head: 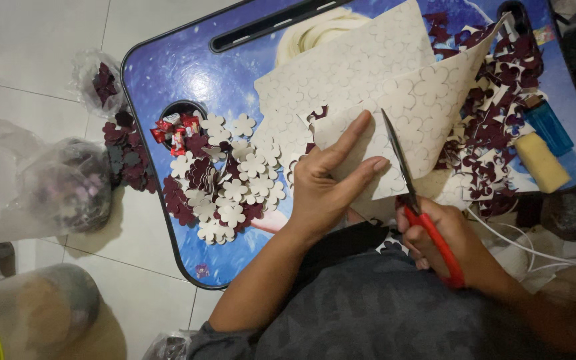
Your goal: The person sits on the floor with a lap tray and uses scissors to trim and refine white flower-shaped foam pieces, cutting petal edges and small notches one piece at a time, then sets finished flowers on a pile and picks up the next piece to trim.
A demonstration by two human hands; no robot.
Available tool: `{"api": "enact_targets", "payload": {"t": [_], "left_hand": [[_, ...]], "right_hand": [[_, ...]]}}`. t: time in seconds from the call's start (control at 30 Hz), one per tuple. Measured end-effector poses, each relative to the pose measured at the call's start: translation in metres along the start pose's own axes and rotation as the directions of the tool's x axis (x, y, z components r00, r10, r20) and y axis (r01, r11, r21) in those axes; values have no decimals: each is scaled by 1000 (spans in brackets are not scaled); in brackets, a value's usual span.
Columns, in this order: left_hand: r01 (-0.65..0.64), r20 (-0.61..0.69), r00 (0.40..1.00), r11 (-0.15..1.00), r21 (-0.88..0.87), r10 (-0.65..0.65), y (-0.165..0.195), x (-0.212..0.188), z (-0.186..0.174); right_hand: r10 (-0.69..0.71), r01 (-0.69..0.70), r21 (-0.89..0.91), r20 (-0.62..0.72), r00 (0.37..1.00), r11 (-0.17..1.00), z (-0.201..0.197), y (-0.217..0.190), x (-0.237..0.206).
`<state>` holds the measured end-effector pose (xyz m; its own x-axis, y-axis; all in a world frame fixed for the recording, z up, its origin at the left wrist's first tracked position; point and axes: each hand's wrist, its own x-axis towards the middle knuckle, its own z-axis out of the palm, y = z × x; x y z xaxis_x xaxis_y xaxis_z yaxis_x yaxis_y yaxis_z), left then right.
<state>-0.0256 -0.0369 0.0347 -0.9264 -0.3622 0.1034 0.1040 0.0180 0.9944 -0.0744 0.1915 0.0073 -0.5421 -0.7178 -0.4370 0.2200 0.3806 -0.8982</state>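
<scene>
My left hand (331, 180) holds a cream sheet (395, 87) printed with flower outlines, fingers spread flat on its lower edge. My right hand (445, 240) grips red-handled scissors (415, 200), whose blades are open and point up into the sheet just right of my left fingers. A pile of cut-out flower shapes (225, 180), cream on one side and dark maroon on the other, lies on the blue lap table (188, 73) to the left of my hands.
Maroon and cream offcuts (495, 107) cover the table's right side, beside a blue lighter (549, 127) and a yellow block (543, 162). A cup hole holds red wrappers (175, 128). Plastic bags (68, 187) with flowers and a jar (41, 307) sit on the tiled floor.
</scene>
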Motion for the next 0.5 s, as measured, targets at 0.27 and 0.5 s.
{"api": "enact_targets", "payload": {"t": [0.27,0.5], "left_hand": [[-96,-119,989,993,-69,87,-6,2,2],[-63,6,998,998,-17,63,-11,-5,5]], "right_hand": [[48,-49,15,15,999,999,0,6,1],[-128,111,206,68,989,972,5,6,2]]}}
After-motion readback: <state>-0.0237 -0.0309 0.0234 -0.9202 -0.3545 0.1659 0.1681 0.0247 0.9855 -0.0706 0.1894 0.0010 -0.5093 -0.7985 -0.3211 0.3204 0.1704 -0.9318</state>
